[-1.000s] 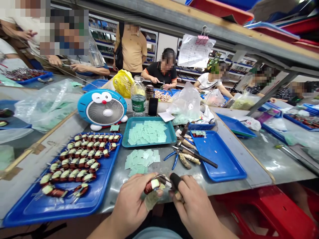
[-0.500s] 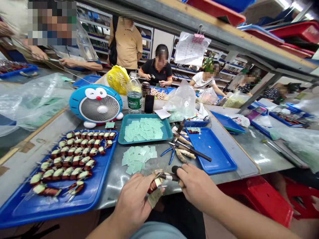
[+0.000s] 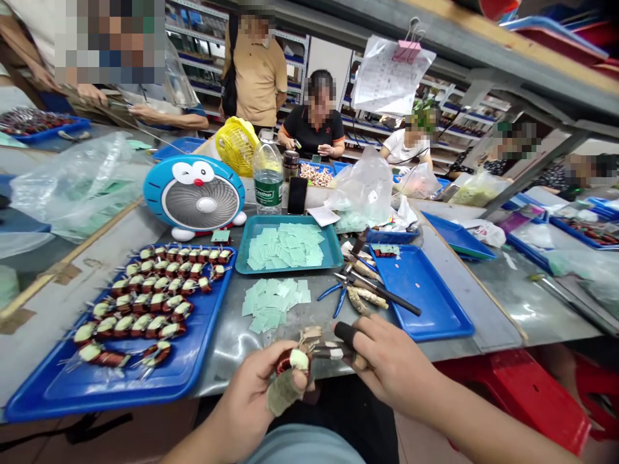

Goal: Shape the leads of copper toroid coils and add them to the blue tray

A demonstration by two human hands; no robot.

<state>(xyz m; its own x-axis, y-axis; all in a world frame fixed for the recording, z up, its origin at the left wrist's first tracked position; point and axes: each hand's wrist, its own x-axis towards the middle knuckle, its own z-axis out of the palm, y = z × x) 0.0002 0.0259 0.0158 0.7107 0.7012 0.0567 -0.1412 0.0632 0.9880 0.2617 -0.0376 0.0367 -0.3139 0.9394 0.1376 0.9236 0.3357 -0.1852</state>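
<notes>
Coil (image 3: 289, 361) has turned in the left hand (image 3: 256, 403) since half a second ago, and its ring now faces the camera more. It sits just off the near edge of the bench (image 3: 232, 348). Left fingers are clenched round its lower rim (thumb is taped). Right hand (image 3: 391, 367) pinches a thin metal tool (image 3: 329, 352), tip at the coil. Likely light with a stiff core, but the wire ends bend and the coating scratches. Grip the wound body, not the wire ends.

Blue tray (image 3: 97, 394) lying at left of worktop (image 3: 231, 343), rows of wound coils (image 3: 159, 298) filling it — cartoon fan (image 3: 196, 196) and water bottle (image 3: 267, 177) standing behind. Teal tray (image 3: 334, 256) holding green squares (image 3: 285, 245); loose squares (image 3: 275, 303) lying before it, pliers (image 3: 338, 296) just beside.
</notes>
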